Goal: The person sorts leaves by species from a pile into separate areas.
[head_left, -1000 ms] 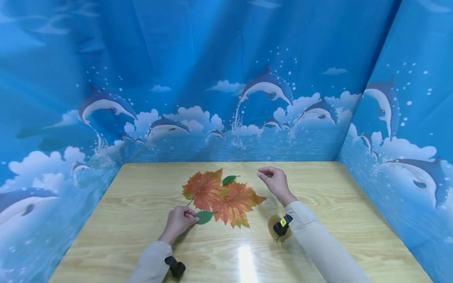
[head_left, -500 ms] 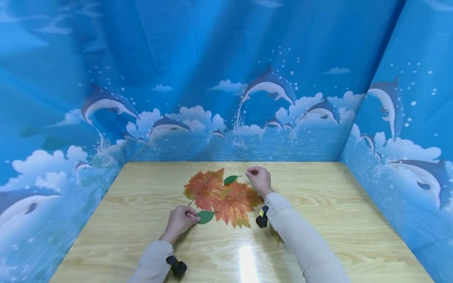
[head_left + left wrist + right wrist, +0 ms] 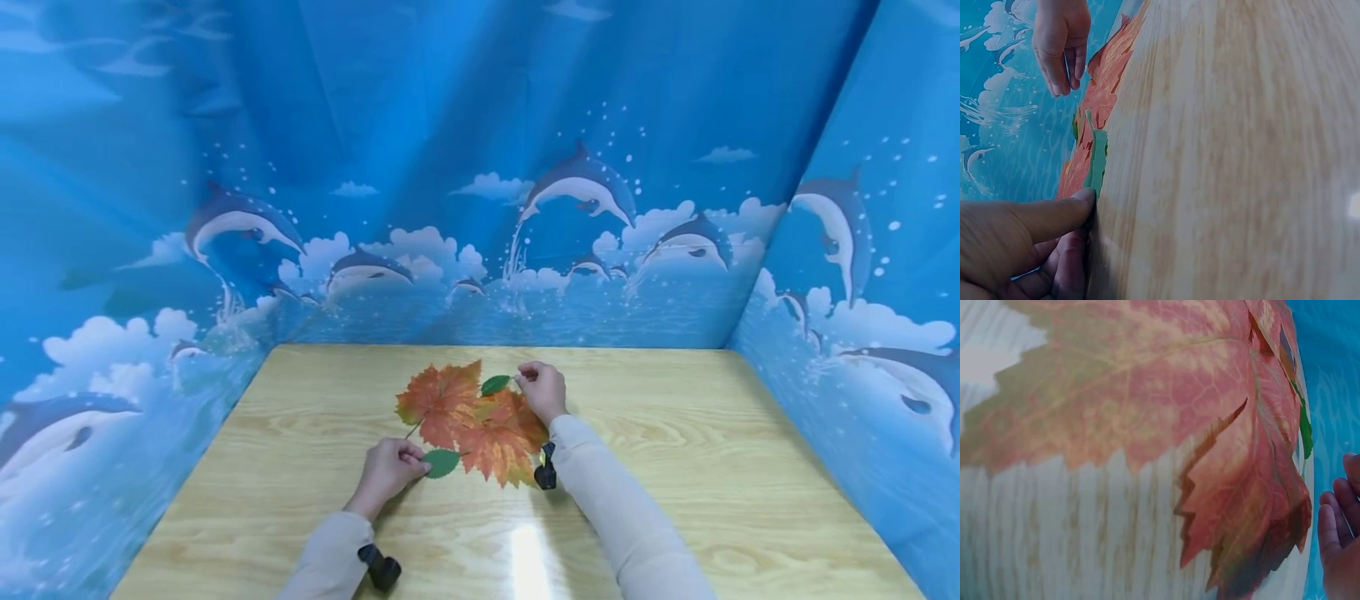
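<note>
My left hand pinches the end of a green leaf between thumb and fingers, low over the table. In the left wrist view this leaf appears nearly edge-on beyond the thumb. Two big orange-red maple leaves, one left and one right, overlap mid-table. A second green leaf lies at their far edge, its stem pointing right. My right hand hovers by that stem, fingers loosely bent. From the right wrist, a gap shows between its fingers and the green leaf.
The light wooden table extends around the leaves. A blue dolphin-print curtain encloses the back and sides. Each sleeve carries a black wrist camera, left and right. A bright reflection marks the front of the table.
My right hand has moved left and slightly down to the far green leaf's stem. Its sleeve now hides a small yellowish-brown leaf seen earlier at the right. The left hand keeps its pinch.
</note>
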`<state>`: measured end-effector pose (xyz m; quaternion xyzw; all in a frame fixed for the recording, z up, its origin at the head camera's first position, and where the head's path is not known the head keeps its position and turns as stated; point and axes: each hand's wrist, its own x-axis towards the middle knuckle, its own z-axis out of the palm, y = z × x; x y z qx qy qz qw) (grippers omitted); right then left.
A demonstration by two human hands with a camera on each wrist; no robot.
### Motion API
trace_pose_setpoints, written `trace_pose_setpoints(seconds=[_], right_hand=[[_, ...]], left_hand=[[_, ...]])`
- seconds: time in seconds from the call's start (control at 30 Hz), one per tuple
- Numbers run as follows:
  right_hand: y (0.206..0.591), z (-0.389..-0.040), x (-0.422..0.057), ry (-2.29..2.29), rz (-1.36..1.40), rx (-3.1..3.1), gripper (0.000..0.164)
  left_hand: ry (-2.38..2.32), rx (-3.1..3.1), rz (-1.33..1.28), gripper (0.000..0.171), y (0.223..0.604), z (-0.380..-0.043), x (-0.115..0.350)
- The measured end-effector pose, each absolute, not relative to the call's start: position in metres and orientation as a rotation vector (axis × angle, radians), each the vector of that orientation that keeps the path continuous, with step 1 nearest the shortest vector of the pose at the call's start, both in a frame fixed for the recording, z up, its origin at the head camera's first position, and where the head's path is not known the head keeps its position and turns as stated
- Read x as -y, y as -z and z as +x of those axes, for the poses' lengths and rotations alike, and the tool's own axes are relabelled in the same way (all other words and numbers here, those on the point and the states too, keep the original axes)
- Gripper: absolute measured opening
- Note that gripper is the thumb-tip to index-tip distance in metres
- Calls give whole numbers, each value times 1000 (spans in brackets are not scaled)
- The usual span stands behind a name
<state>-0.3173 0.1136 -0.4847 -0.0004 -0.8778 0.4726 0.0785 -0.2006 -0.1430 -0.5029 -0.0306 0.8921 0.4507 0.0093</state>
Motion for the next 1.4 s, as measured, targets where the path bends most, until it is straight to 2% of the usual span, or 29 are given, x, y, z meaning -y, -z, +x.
trace_pose_setpoints(seconds=[0.97, 1.23, 1.4], right_hand=[[505, -334, -108, -1347, 91, 2784, 34], [508, -337, -109, -1287, 30, 2822, 31], [508, -334, -110, -1245, -15, 2836, 21]], left_hand=[[-1418, -2763, -131, 12, 500, -200, 142], [-1419, -2748, -129, 12, 501, -200, 142], [-1421, -2754, -136, 13, 503, -200, 141]])
